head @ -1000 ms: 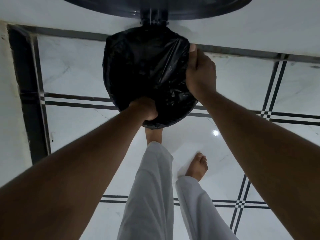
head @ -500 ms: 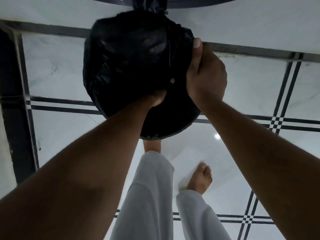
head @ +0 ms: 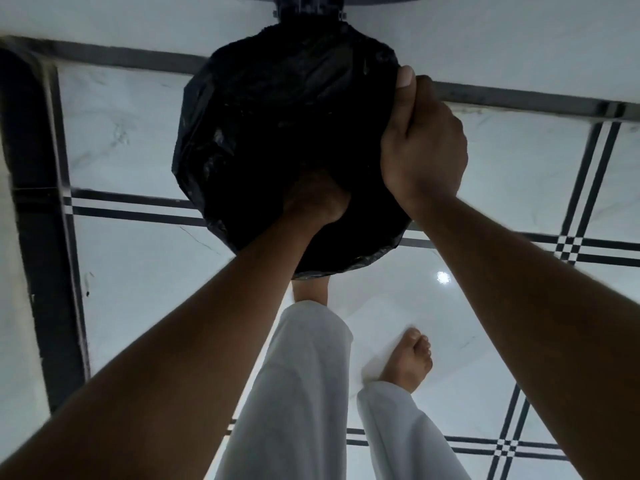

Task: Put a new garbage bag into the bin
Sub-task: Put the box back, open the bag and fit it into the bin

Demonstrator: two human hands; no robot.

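A round bin stands on the floor just ahead of my feet, its top wrapped in a black garbage bag [head: 270, 109]. The bin's raised lid [head: 311, 3] shows at the top edge of the view. My right hand [head: 420, 143] grips the bag's edge at the right side of the rim, thumb pressed along it. My left hand [head: 313, 199] reaches down into the bag's opening at the near side; its fingers are hidden in the dark plastic, so its grip is unclear.
White marble floor tiles [head: 131, 140] with black inlay lines surround the bin. A dark border strip [head: 38, 216] runs along the left. My bare right foot [head: 410, 358] and white trouser legs [head: 301, 382] are just below the bin.
My left hand has pushed deeper into the bag's opening. My right hand has stayed clamped on the right rim. The view has shifted, so the bin sits more to the right.
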